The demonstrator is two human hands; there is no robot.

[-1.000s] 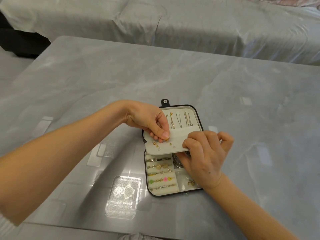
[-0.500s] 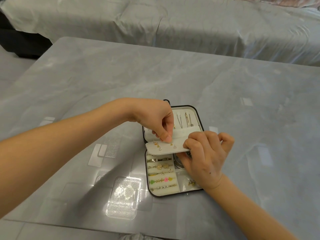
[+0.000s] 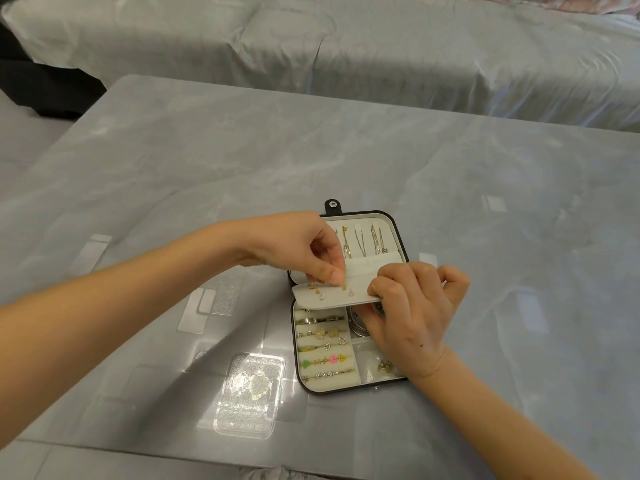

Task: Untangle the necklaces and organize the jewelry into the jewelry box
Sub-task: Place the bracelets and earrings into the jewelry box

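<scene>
Covered sofa [image 3: 346, 46] runs across the 12 o'clock edge of the view, under grey sheeting.

Desk [image 3: 485, 202]: grey marbled top, glossy.

Jewelry box [image 3: 363, 356] lies open on the desk, just past centre toward 5 o'clock, its lid laid flat on the 12 o'clock side. Clear plastic case [image 3: 249, 393] sits at the box's 8 o'clock, near but not touching.

Right hand [image 3: 412, 313] comes in from 5 o'clock over the tray's right-hand compartments. Grip closed: fingers curled over the 3 o'clock end of the earring panel [image 3: 332, 295], thumb beneath it. The panel is held raised over the hinge line.

Left hand [image 3: 298, 247] comes in from 9 o'clock over the lid's left edge. Grip closed to a fine pinch, thumb against forefinger, tips down on the panel. Gold stud [image 3: 344, 287] sits right at those fingertips, at their 5 o'clock, mid-panel.

Necklaces [image 3: 360, 240] hang in the lid, at 1 o'clock from the left grip.

Rings [image 3: 322, 341] are slotted in the tray's left rolls, at 6 o'clock from the panel. Loose earrings [image 3: 382, 367] lie in the tray's 5 o'clock compartment, partly under the right wrist.

Other studs [image 3: 316, 289] are on the panel, at 9 o'clock from the pinched one.
</scene>
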